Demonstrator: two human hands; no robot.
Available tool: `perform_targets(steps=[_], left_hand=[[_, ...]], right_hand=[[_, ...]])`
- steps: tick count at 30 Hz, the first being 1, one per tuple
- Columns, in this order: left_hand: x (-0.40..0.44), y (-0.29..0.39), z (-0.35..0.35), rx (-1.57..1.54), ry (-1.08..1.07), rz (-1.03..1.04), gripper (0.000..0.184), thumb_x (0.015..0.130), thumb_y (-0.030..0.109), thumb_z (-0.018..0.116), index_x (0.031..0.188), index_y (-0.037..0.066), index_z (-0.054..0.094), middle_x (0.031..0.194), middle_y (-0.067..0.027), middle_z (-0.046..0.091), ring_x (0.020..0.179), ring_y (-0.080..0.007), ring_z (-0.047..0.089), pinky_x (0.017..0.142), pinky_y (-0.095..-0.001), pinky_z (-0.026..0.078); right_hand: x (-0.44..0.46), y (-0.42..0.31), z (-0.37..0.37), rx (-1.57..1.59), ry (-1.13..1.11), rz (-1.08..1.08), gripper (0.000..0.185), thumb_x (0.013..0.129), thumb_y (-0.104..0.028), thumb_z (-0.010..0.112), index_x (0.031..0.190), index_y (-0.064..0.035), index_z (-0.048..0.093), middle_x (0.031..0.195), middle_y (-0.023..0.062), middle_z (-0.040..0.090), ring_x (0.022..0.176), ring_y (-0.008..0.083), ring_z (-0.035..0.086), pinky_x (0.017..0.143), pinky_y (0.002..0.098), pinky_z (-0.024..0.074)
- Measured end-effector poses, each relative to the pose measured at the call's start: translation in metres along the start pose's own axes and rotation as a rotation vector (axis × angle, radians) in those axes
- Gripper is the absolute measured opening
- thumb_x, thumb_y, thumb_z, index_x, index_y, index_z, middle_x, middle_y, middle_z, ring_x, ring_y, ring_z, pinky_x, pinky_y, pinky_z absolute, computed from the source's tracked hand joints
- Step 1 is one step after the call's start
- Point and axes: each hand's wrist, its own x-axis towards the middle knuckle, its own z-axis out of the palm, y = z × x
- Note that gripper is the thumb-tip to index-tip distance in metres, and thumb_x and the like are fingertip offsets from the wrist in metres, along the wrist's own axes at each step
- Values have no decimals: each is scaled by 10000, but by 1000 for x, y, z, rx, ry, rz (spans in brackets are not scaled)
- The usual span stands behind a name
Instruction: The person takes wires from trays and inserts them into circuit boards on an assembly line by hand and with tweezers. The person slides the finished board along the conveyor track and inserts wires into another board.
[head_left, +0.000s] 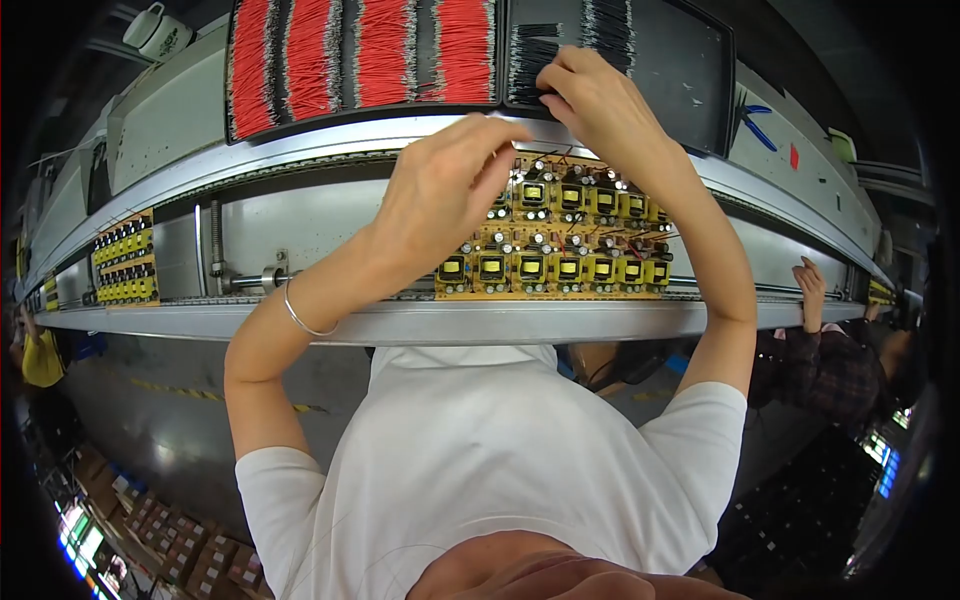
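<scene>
Boards lie on the conveyor, right of its middle, filling the width between the far rail and the near rail; yellow-topped parts stand on them in two rows. From the left: a person in yellow is at the edge of view, beside the conveyor's left end. Below, cartons are stacked on a grey floor that bears a striped yellow line. A smaller panel sits toward the conveyor's left end, with a metal shaft between it and the boards. Past the far rail runs a pale bench, a white mug by its far left corner. The left tray carries four columns of red wires. The left hand, a bangle below its wrist, is over the boards' left part, fingers curled toward the thumb; I cannot tell whether it grasps anything. The right hand bends over the black wires in the right tray, near its front left corner; whether a wire is pinched there I cannot tell. Pliers and a red scrap lie on the bench right of that tray. At far right, a co-worker's hand is at the near rail, below it a dark plaid sleeve.
</scene>
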Motion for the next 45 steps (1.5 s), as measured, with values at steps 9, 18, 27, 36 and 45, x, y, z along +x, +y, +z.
perform_targets(steps=[9,18,27,36,45], left_hand=[[-21,0,14,-131,-264,-159,103,809,-30,682,907,0,697,737,-43,638,595,-119,525,548,-242,442],[-21,-2,21,-94,-323,-198,67,813,-9,686,871,24,692,725,-45,633,571,-120,502,541,-253,438],[-29,-14,37,-81,-307,0,112,796,-20,671,902,14,681,722,-51,609,635,-180,539,586,-299,464],[-25,-5,27,29,-316,185,268,801,-51,633,1054,38,640,902,-79,632,784,-214,575,671,-302,491],[46,-58,21,637,80,292,236,744,-44,643,965,31,606,878,-88,573,743,-214,539,614,-316,499]], right_hand=[[10,2,11,-21,-70,26,65,816,-16,638,869,-26,600,843,81,555,752,273,574,670,367,498],[-1,-13,-14,176,71,133,101,803,-11,649,872,-33,579,775,56,599,609,197,508,587,329,446],[-18,-23,-19,334,178,109,221,817,35,646,1019,-56,637,747,11,614,601,120,487,559,260,418],[-56,-44,-50,553,103,336,293,838,43,647,1119,-38,638,799,35,685,617,103,582,588,202,481],[-92,-58,-40,619,0,334,124,795,33,710,914,5,688,850,67,683,733,152,602,659,224,478]])
